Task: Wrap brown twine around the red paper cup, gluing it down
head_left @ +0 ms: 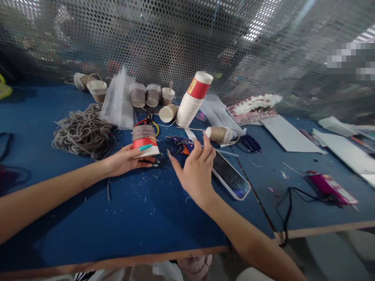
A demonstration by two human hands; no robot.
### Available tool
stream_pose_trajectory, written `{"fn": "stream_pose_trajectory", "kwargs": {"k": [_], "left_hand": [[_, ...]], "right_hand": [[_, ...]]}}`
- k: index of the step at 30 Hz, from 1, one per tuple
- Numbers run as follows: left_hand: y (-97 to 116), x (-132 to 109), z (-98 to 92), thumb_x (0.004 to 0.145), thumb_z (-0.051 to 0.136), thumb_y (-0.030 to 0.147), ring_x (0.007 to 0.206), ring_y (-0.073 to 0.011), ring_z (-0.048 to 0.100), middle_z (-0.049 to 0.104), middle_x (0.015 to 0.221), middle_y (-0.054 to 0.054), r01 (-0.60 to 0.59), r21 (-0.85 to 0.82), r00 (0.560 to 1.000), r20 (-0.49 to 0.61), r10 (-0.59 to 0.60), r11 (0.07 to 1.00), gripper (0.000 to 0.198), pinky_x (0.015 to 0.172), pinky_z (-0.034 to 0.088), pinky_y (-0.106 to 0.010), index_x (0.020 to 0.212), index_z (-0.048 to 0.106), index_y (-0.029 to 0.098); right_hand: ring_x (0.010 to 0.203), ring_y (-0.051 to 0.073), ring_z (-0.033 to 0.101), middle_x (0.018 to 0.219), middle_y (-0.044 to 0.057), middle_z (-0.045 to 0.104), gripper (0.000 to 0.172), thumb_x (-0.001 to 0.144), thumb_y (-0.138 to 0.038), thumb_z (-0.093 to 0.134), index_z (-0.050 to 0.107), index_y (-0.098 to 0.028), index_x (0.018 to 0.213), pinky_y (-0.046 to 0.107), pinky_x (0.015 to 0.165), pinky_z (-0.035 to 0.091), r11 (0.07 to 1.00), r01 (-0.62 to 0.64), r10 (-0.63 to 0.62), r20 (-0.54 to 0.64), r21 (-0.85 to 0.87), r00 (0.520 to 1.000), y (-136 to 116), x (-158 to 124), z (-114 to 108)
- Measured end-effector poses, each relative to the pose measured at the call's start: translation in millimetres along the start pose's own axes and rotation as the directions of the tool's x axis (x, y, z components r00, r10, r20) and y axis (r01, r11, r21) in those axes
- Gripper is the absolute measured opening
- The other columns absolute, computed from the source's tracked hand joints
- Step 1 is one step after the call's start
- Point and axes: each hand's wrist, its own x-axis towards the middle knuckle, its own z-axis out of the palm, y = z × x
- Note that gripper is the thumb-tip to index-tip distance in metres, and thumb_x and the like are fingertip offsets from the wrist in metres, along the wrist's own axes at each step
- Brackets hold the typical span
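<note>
My left hand is closed round a red and white paper cup, which is tipped over. Grey cord winds round the end of the cup away from me. Just to the right, my right hand is open above the table, its thumb apart from the curved fingers. Behind its fingertips lies a dark blue tool with a small red light, perhaps a glue gun, partly hidden by the hand. A phone lies beside my right wrist.
A loose heap of grey cord lies left. Behind stand a leaning stack of paper cups, several cord-wrapped cups and clear plastic bags. A magenta glue gun with black cable lies right, near white boards.
</note>
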Motion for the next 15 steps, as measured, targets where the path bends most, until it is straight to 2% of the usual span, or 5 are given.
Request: {"fn": "stream_pose_trajectory", "kwargs": {"k": [2,4,7,13,15], "left_hand": [[-1,0,-1.6,0.077,0.08,0.028,0.092,-0.0275,0.074,0.078,0.094,-0.012,-0.004,0.012,1.0,0.012,0.004,1.0,0.032,0.091,0.057,-0.044,0.104,0.07,0.013],[-1,0,-2.3,0.079,0.078,0.027,0.093,-0.0276,0.074,0.077,0.093,-0.012,-0.01,0.027,1.0,0.017,0.01,1.0,0.03,0.093,0.056,-0.046,0.104,0.069,0.013],[-1,0,-1.8,0.078,0.078,0.026,0.092,-0.027,0.074,0.077,0.094,-0.011,-0.014,0.04,1.0,0.006,0.014,0.999,0.031,0.093,0.055,-0.045,0.104,0.068,0.014],[-1,0,-0.6,0.071,0.085,0.026,0.091,-0.0253,0.075,0.078,0.098,-0.012,-0.004,0.024,1.0,0.012,0.003,1.0,0.041,0.087,0.058,-0.038,0.106,0.067,0.013],[0,0,-1.2,0.069,0.086,0.025,0.093,-0.0257,0.075,0.078,0.103,-0.013,-0.006,0.025,0.999,0.04,0.005,1.0,0.047,0.088,0.058,-0.038,0.11,0.067,0.014]], "right_hand": [[0.123,0.05,0.046,0.136,0.037,0.043,0.06,0.089,-0.049,0.055,0.044,-0.003,0.126,0.07,0.091,0.045,0.997,-0.018,0.019,0.023,-0.07,1.0,-4,-3,-4],[0.108,0.047,0.056,0.115,0.036,0.055,0.051,0.087,-0.045,0.059,0.05,-0.003,0.114,0.064,0.079,0.052,0.985,-0.076,0.09,0.081,-0.156,0.993,-5,-2,-6],[0.094,0.044,0.063,0.098,0.033,0.061,0.049,0.085,-0.045,0.062,0.055,-0.001,0.103,0.055,0.071,0.054,0.95,-0.164,0.224,0.218,-0.265,0.95,-1,7,-6],[0.088,0.041,0.071,0.09,0.029,0.067,0.053,0.089,-0.043,0.055,0.052,0.003,0.116,0.048,0.07,0.055,0.933,-0.265,0.351,0.456,-0.242,0.818,9,31,-11],[0.085,0.039,0.072,0.085,0.025,0.068,0.046,0.088,-0.039,0.056,0.056,0.0,0.112,0.046,0.07,0.054,0.936,-0.298,0.351,0.515,-0.185,0.782,16,36,-12]]}}
